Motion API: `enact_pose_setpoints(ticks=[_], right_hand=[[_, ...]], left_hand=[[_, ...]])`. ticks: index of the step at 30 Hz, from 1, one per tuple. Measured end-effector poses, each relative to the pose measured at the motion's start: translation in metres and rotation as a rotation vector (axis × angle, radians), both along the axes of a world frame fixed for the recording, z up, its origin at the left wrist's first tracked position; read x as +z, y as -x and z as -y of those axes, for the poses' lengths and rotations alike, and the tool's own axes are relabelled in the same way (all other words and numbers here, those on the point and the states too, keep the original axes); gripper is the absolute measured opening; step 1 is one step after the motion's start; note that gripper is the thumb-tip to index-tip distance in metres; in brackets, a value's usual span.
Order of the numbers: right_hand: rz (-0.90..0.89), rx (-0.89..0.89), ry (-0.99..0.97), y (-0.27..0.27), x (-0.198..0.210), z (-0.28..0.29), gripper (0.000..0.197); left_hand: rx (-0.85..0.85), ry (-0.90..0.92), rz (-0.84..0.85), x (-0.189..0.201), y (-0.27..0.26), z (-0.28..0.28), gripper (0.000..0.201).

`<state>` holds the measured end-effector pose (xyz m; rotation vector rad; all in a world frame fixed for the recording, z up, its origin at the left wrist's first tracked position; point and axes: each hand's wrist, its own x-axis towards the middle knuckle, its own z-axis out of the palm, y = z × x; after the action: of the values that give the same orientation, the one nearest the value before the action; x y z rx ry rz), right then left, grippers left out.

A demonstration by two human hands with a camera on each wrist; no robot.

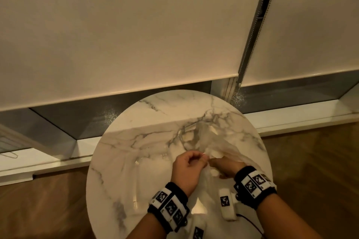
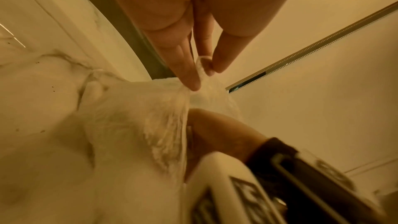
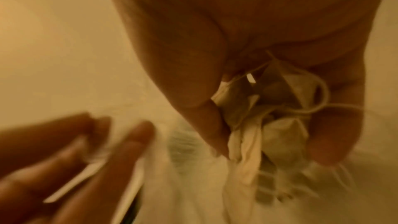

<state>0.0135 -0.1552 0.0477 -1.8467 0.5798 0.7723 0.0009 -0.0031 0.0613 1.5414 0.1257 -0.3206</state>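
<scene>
- Your left hand (image 1: 186,169) pinches the plastic bag (image 1: 210,139) by its edge; your right hand (image 1: 226,167) squeezes a bunched part
- The bag's loose end trails far and right over the round table (image 1: 136,161), nearer your right hand

bag (image 1: 211,141) on table (image 1: 126,161), blinds (image 1: 136,25) behind — floor (image 1: 48,209) beneath

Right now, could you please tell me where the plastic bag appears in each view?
Head: plastic bag right of centre, over the marble table.
Left wrist: plastic bag at centre, pinched by left hand.
Right wrist: plastic bag lower right, bunched in right hand.
Shared landmark: the left hand, in all three views.
</scene>
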Motion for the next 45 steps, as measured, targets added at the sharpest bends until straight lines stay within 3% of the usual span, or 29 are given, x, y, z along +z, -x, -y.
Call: enact_pose_setpoints(ticks=[3, 5, 8, 12, 15, 18, 22, 25, 29, 33, 39, 41, 45], right_hand=[[0.079, -0.004, 0.057, 0.02, 0.029, 0.011, 0.016], [0.133, -0.009, 0.016, 0.035, 0.048, 0.019, 0.012], [0.207, 0.023, -0.092, 0.054, 0.075, 0.025, 0.012], [0.298, 0.04, -0.239, 0.069, 0.106, 0.036, 0.017], [0.333, -0.022, -0.406, 0.075, 0.126, 0.04, 0.024], [0.353, -0.067, -0.546, 0.075, 0.14, 0.038, 0.028], [0.356, -0.092, -0.654, 0.072, 0.157, 0.025, 0.028], [0.343, -0.084, -0.691, 0.068, 0.166, 0.008, 0.027], [0.324, -0.056, -0.755, 0.063, 0.174, -0.014, 0.03], [0.308, -0.015, -0.809, 0.059, 0.178, -0.04, 0.028], [0.262, 0.016, -0.832, 0.051, 0.163, -0.081, 0.025], [0.282, 0.055, -0.755, 0.049, 0.146, -0.097, 0.029], [0.429, 0.23, -0.376, 0.044, 0.098, -0.126, 0.026]], left_hand=[[0.047, -0.014, 0.066, 0.002, 0.003, 0.007, 0.006], [0.067, -0.011, 0.063, 0.001, 0.004, 0.012, 0.008], [0.053, 0.037, -0.018, 0.003, 0.005, 0.02, 0.016], [-0.043, 0.105, -0.25, 0.008, 0.013, 0.027, 0.044], [0.002, 0.175, -0.412, 0.003, 0.018, 0.024, 0.062], [0.041, 0.153, -0.396, 0.002, 0.028, 0.019, 0.036], [0.065, 0.237, -0.379, 0.003, 0.041, 0.009, 0.034], [0.13, 0.435, -0.51, 0.007, 0.042, 0.0, 0.038], [0.108, 0.688, -0.647, 0.005, 0.047, -0.015, 0.037], [0.113, 0.755, -0.666, 0.01, 0.051, -0.041, 0.037], [0.08, 0.943, -0.643, 0.023, 0.05, -0.081, 0.059], [0.047, 0.934, -0.59, 0.031, 0.05, -0.092, 0.061], [0.102, 1.024, -0.606, 0.03, 0.046, -0.115, 0.07]])
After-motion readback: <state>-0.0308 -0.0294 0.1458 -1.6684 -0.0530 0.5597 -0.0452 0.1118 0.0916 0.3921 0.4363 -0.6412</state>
